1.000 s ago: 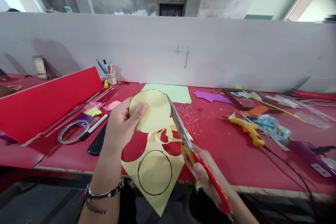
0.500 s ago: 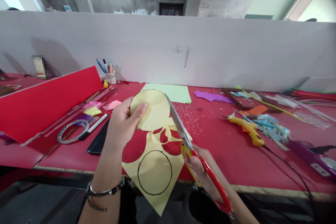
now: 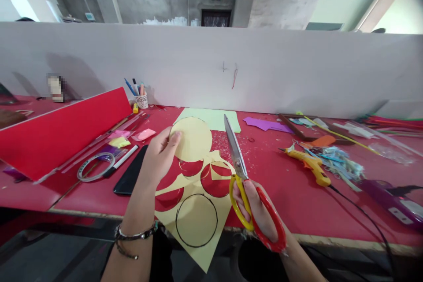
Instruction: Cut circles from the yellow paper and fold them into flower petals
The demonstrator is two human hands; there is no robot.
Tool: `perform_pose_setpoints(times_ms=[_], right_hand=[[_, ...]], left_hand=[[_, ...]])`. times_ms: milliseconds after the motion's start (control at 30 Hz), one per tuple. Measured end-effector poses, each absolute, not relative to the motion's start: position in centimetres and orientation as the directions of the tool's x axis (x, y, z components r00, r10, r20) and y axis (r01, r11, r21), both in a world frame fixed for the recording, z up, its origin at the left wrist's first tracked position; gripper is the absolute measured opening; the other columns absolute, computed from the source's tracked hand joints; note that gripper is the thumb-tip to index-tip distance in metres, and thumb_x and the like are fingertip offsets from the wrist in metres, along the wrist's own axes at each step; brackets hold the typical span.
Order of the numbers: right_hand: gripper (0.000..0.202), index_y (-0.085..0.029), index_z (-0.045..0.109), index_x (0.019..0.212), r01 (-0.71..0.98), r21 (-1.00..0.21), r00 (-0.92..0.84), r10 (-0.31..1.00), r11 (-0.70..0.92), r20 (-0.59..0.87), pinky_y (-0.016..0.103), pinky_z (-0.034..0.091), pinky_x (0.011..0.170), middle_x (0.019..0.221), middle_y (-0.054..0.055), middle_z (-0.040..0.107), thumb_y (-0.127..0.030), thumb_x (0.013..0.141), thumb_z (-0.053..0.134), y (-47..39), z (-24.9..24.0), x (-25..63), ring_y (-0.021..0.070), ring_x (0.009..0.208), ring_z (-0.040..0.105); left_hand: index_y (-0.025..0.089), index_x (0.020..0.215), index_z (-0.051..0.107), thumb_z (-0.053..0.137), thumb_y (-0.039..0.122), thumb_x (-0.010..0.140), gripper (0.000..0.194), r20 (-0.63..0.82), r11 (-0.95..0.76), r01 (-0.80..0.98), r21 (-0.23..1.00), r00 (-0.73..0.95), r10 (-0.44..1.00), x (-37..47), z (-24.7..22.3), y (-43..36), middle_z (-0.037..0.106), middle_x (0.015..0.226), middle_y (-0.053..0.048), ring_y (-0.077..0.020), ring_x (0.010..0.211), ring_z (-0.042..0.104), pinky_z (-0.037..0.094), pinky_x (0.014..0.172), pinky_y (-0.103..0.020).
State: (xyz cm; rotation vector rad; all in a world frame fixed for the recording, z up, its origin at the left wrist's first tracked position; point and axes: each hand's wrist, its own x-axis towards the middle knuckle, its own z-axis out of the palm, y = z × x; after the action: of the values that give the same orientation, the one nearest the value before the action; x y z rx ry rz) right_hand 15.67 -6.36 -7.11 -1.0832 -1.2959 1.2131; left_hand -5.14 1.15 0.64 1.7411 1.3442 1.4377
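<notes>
Between thumb and fingers, my left hand [image 3: 161, 152] pinches the left edge of a cut-out yellow paper circle [image 3: 193, 139]. My right hand [image 3: 253, 205] grips a pair of scissors [image 3: 236, 152] by its red and yellow handles; the blades point up and away, closed together, apart from the circle. Below both hands lies a yellow paper sheet [image 3: 206, 255] with round holes cut in it and one circle drawn in black. Its lower corner hangs over the table's front edge. Thin yellow offcuts lie across the holes.
A yellow glue gun [image 3: 307, 163] with a cord lies on the right, near tangled yarn [image 3: 343, 161]. Left are a black phone-like slab [image 3: 128, 176], a tape roll [image 3: 95, 167], a marker [image 3: 122, 161] and a standing red board [image 3: 66, 132]. Pale green paper [image 3: 218, 119] lies behind.
The scissors have moved right, away from the circle's edge, and their blades now stand more upright. A strip of yellow offcut has dropped onto the sheet below.
</notes>
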Motion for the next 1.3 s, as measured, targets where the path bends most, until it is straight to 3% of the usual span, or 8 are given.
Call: perform_pose_setpoints(times_ms=[167,300,533,667,833,967,1133,1300], right_hand=[[0.040,-0.020,0.043,0.068,-0.079,-0.992,-0.021,0.995,0.096,0.098,0.020,0.024,0.037,0.044,-0.009,0.035,-0.054,0.088,0.044,-5.6,-7.9,15.4,0.0066,0.036,0.029],[0.036,-0.019,0.047,0.073,-0.110,-0.975,0.047,0.981,0.195,0.190,0.021,0.030,0.041,0.047,-0.009,0.039,-0.051,0.077,0.062,-4.6,-8.0,15.4,0.0074,0.040,0.035],[0.037,-0.021,0.043,0.066,-0.187,-0.959,0.039,0.977,0.211,0.208,0.022,0.029,0.037,0.040,-0.010,0.038,-0.053,0.082,0.055,-4.0,-7.4,15.7,0.0070,0.033,0.032],[0.043,-0.021,0.042,0.056,-0.197,-0.956,0.019,0.975,0.219,0.220,0.021,0.031,0.038,0.038,-0.007,0.038,-0.051,0.084,0.053,-4.3,-6.9,15.9,0.0071,0.035,0.034],[0.040,-0.019,0.048,0.062,-0.203,-0.955,0.015,0.976,0.214,0.215,0.020,0.032,0.037,0.040,-0.007,0.040,-0.053,0.082,0.054,-4.4,-6.6,15.7,0.0067,0.036,0.036],[0.034,-0.020,0.045,0.065,-0.205,-0.956,0.047,0.978,0.209,0.204,0.020,0.034,0.037,0.041,-0.009,0.041,-0.046,0.076,0.063,-4.1,-6.5,15.4,0.0066,0.034,0.038],[0.030,-0.022,0.043,0.068,-0.214,-0.954,0.112,0.975,0.212,0.192,0.018,0.032,0.034,0.042,-0.011,0.040,-0.040,0.073,0.066,-3.7,-6.6,15.7,0.0063,0.033,0.037],[0.029,-0.020,0.047,0.063,-0.215,-0.954,0.100,0.976,0.210,0.192,0.018,0.032,0.035,0.042,-0.008,0.043,-0.041,0.076,0.062,-3.5,-6.9,15.9,0.0059,0.034,0.036]], left_hand=[[0.020,0.070,0.058,0.047,0.048,0.083,0.033,0.381,-0.342,0.389,0.856,-0.025,0.924,-4.2,0.2,1.2,0.059,0.066,-0.001,-0.0189,0.074,0.058,0.046,0.064,-0.025],[0.021,0.075,0.064,0.053,0.044,0.080,0.026,0.305,-0.339,0.310,0.888,0.155,0.940,-2.5,-0.3,0.8,0.066,0.077,-0.003,-0.0204,0.082,0.061,0.048,0.071,-0.028],[0.018,0.087,0.066,0.055,0.041,0.080,0.026,0.136,-0.211,0.210,0.955,0.320,0.938,-1.4,-1.9,-0.6,0.066,0.079,-0.004,-0.0190,0.076,0.060,0.048,0.067,-0.028],[0.017,0.098,0.059,0.063,0.039,0.076,0.031,0.063,-0.079,0.063,0.995,0.226,0.972,-1.8,-3.1,-0.9,0.063,0.086,-0.003,-0.0153,0.076,0.060,0.048,0.067,-0.025],[0.021,0.106,0.050,0.066,0.036,0.073,0.040,0.141,-0.140,-0.007,0.990,0.057,0.988,-1.2,-3.8,-1.7,0.055,0.099,-0.002,-0.0135,0.080,0.059,0.049,0.060,-0.021],[0.020,0.110,0.048,0.064,0.039,0.073,0.044,0.130,-0.129,-0.009,0.992,0.079,0.988,-0.5,-4.2,-2.5,0.057,0.106,-0.006,-0.0162,0.087,0.060,0.052,0.070,-0.026],[0.017,0.085,0.057,0.057,0.044,0.077,0.028,0.126,-0.166,0.196,0.966,0.202,0.971,-1.2,-4.2,-2.5,0.063,0.072,-0.002,-0.0162,0.069,0.062,0.050,0.067,-0.028],[0.018,0.068,0.057,0.058,0.045,0.074,0.028,0.163,-0.194,0.312,0.930,0.125,0.979,-3.5,-3.0,-0.8,0.058,0.056,0.001,-0.0139,0.055,0.057,0.047,0.060,-0.026]])
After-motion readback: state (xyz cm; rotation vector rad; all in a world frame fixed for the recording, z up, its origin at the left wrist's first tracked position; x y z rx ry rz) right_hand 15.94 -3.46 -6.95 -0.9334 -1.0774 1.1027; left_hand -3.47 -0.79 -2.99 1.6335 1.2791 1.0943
